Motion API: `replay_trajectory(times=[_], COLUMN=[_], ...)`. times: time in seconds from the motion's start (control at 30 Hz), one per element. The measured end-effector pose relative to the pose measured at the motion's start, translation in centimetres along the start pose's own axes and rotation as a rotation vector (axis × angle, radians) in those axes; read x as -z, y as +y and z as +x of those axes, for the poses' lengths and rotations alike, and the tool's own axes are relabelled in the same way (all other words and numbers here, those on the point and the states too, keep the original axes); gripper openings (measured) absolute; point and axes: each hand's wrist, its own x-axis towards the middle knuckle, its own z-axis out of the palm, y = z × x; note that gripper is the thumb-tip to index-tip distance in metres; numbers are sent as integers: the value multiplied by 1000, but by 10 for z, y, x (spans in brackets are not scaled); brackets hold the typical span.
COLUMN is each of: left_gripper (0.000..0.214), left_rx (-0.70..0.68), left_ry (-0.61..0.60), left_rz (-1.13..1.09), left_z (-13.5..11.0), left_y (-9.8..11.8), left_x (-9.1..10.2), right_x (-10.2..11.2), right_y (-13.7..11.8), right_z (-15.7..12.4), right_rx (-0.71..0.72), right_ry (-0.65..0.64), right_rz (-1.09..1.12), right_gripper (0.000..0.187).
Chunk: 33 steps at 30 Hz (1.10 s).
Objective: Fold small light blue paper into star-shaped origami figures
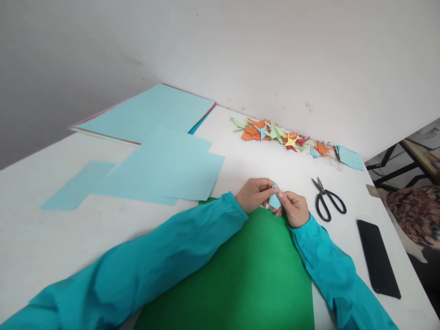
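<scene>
My left hand (253, 194) and my right hand (294, 208) meet above the far edge of a green sheet (240, 275) on the white table (51, 238). Both pinch a small light-blue folded paper piece (274, 200) between their fingertips. Teal sleeves cover both forearms. Black scissors (326, 201) lie closed just right of my right hand.
Light-blue sheets (165, 169) lie spread to the left, with a stack of coloured paper (147, 110) behind them. A row of folded paper figures (282, 135) lines the wall. A black phone (377, 263) lies at the right near the table edge.
</scene>
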Motion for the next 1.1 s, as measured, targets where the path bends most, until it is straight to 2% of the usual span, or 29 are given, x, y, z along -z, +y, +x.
replay_trajectory(times=[0.27,0.53,0.73,1.0,1.1], left_gripper=[27,30,34,36,31], left_rx=[6,-38,-3,-5,20], left_ry=[45,33,70,76,51], left_rz=[33,44,54,90,62], left_z=[2,3,2,0,0], left_y=[-2,-5,-2,1,2], left_x=[0,3,2,0,0], right_x=[-2,-2,-1,-2,-2], right_y=[1,-1,-2,-2,-1], right_z=[-1,-3,-2,-3,-3], right_rx=[40,21,20,29,33], right_ry=[11,45,15,16,21], right_rz=[-58,-51,-48,-37,-34], right_gripper=[30,30,32,33,33])
